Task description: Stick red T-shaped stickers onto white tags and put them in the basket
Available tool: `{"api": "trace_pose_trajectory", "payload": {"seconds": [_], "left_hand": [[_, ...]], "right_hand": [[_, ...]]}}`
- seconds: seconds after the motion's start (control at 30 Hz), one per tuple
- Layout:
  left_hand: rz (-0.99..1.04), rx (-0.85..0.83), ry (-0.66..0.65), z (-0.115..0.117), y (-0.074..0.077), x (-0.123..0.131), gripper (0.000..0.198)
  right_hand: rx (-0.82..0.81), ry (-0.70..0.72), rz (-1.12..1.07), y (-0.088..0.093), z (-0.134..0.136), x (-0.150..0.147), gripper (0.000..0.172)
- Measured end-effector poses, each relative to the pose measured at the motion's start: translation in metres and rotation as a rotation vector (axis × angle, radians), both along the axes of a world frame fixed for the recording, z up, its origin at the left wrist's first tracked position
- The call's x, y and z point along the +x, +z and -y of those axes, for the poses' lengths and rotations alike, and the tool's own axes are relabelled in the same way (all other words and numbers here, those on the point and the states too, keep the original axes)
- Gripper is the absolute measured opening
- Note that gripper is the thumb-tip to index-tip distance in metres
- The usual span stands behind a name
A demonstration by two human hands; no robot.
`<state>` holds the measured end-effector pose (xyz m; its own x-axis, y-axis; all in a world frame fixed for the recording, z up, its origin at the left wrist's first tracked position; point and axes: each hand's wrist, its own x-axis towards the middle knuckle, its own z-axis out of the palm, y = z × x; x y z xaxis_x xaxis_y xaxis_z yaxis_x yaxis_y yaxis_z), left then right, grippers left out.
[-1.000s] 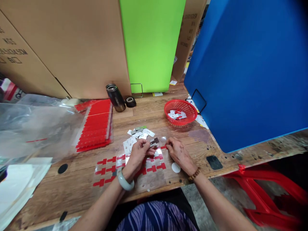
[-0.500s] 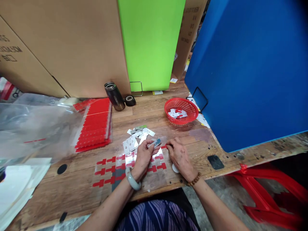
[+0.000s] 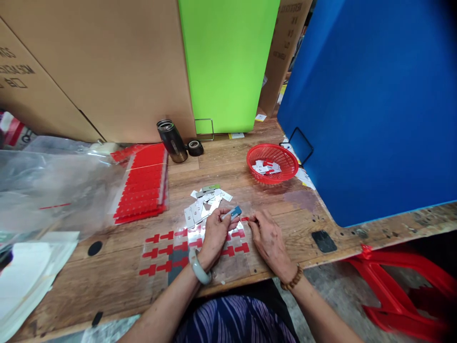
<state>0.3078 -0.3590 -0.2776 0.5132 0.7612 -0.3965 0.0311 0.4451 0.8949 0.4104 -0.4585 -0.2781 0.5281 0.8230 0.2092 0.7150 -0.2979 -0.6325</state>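
Observation:
My left hand [image 3: 215,231] is closed round a small flat metal plate [image 3: 233,212], held just above a clear sheet of red T-shaped stickers [image 3: 167,250] on the wooden table [image 3: 107,281]. My right hand [image 3: 267,232] rests on the sheet's right end, its fingertips pinched on a red sticker [image 3: 244,219] at the sheet's edge. A loose pile of small metal plates [image 3: 203,202] lies just beyond my left hand.
A red basket [image 3: 273,163] holding finished plates stands at the back right beside a blue panel [image 3: 374,105]. A stack of red sticker sheets [image 3: 144,183], clear plastic bags [image 3: 53,186], a dark flask [image 3: 172,141] and a tape roll [image 3: 195,148] are to the left and back.
My left hand has turned the metal plate over and lifted it slightly toward my right hand. My right hand has kept its fingertips at the sheet's edge.

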Motion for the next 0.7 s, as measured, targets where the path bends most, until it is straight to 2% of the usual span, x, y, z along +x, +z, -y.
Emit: {"api": "trace_pose_trajectory", "payload": {"seconds": [0.2, 0.43, 0.57, 0.7], "left_hand": [[-0.027, -0.016, 0.019, 0.0, 0.003, 0.002, 0.009], [0.001, -0.038, 0.026, 0.0, 0.002, 0.003, 0.009], [0.007, -0.037, 0.04, 0.0, 0.0, 0.003, 0.008], [0.002, -0.039, 0.053, 0.0, -0.002, 0.003, 0.009]], "right_hand": [[0.019, 0.001, -0.007, -0.003, 0.005, -0.005, 0.018], [0.11, 0.083, -0.071, -0.008, 0.011, -0.002, 0.015], [0.151, 0.119, 0.005, -0.011, 0.015, -0.001, 0.015], [0.123, 0.14, 0.101, -0.009, 0.021, -0.003, 0.013]]}}
